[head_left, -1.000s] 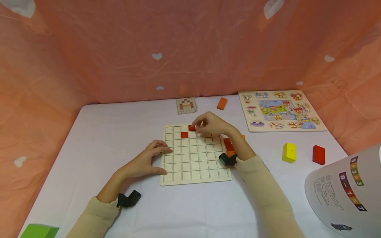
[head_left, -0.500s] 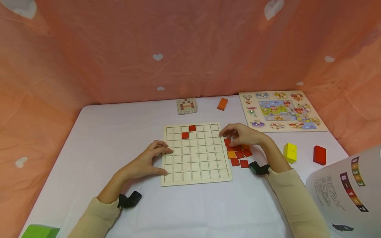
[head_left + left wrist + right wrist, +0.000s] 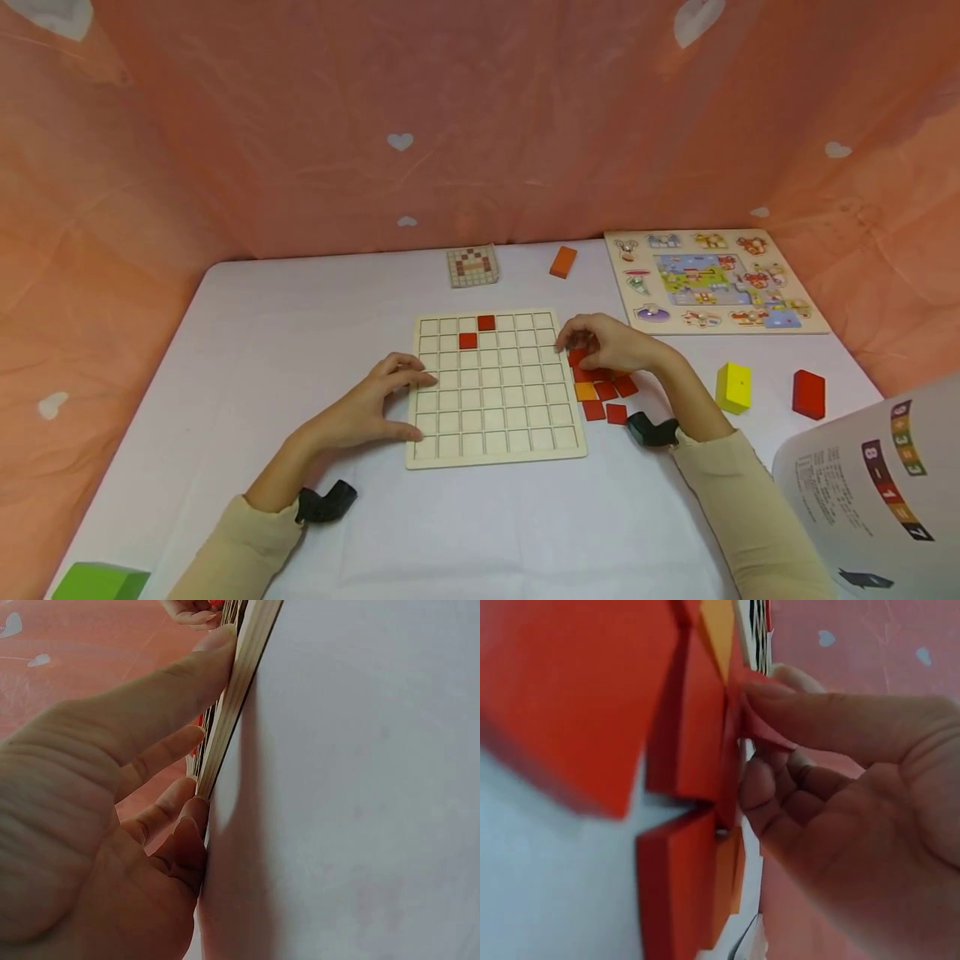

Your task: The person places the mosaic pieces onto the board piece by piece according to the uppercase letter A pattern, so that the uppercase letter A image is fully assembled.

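Note:
A pale wooden grid board [image 3: 491, 400] lies flat in the middle of the head view. Two red tiles [image 3: 468, 341] sit in cells of its upper rows, diagonal to each other. My left hand [image 3: 363, 406] rests on the board's left edge, thumb and fingers spread; the left wrist view has the thumb [image 3: 176, 694] against the rim. Beyond the right edge, my right hand [image 3: 618, 343] is over a loose pile of red and orange tiles [image 3: 616, 413]. Up close in the right wrist view, its thumb and finger pinch a red tile [image 3: 763, 729] at the pile.
Behind the board are a small pattern card [image 3: 472, 267] and an orange block [image 3: 563, 262]. A wooden peg puzzle [image 3: 675, 313] lies back right, with a yellow block [image 3: 733, 387] and a red block [image 3: 809, 394] nearer. A white bucket [image 3: 825, 483] stands front right, a green block [image 3: 101, 582] front left.
My right hand has left the red tile in the board's top row and moved right to the tile pile, where it now pinches a tile. My left hand stays in place.

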`<state>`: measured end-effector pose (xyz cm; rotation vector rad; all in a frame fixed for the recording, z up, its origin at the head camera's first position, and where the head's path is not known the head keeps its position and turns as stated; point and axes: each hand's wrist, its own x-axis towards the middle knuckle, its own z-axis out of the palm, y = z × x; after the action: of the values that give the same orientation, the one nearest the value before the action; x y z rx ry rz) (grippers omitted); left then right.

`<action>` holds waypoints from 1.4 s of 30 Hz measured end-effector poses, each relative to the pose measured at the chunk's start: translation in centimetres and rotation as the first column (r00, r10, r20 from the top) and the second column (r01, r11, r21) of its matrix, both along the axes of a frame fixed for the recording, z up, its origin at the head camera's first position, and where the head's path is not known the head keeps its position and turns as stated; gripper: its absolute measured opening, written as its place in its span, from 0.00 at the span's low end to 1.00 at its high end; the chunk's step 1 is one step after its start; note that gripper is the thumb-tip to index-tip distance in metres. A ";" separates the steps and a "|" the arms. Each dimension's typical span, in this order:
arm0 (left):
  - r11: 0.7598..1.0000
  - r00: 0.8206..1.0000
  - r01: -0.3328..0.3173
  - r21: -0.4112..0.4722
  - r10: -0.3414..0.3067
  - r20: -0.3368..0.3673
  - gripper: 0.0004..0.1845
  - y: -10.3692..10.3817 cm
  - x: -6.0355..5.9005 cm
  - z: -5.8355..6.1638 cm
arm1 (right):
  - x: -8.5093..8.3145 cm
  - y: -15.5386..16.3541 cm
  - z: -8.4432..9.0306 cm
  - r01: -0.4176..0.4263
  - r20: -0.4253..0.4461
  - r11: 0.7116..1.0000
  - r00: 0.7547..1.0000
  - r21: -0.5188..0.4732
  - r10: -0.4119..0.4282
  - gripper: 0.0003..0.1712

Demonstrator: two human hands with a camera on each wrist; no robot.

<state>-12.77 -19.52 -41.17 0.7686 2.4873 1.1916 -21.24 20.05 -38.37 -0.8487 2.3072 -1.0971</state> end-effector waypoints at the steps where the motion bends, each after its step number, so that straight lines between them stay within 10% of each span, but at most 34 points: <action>1: 1.000 1.000 0.000 0.001 0.000 0.003 0.37 0.0 0.0 0.0 | -0.1 0.0 0.0 0.008 -0.001 1.000 1.000 -0.008 -0.008 0.13; 11: 1.000 1.000 0.001 -0.006 -0.001 0.000 0.37 0.0 0.0 0.1 | -1.6 -2.8 1.0 0.096 -0.018 0.990 0.995 -0.107 -0.099 0.11; 23: 1.000 1.000 0.002 -0.006 -0.002 -0.003 0.37 0.1 0.0 0.2 | -3.2 -8.0 0.8 0.014 -0.059 0.998 0.998 -0.068 -0.018 0.10; 42: 1.000 1.000 0.005 -0.007 -0.005 -0.007 0.37 0.0 -0.1 0.0 | -2.4 -7.6 0.9 0.010 -0.120 1.000 0.993 -0.008 -0.011 0.10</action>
<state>-12.83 -19.52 -41.19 0.7787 2.4924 1.1796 -23.66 12.43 -37.44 -0.9300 2.4091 -1.0866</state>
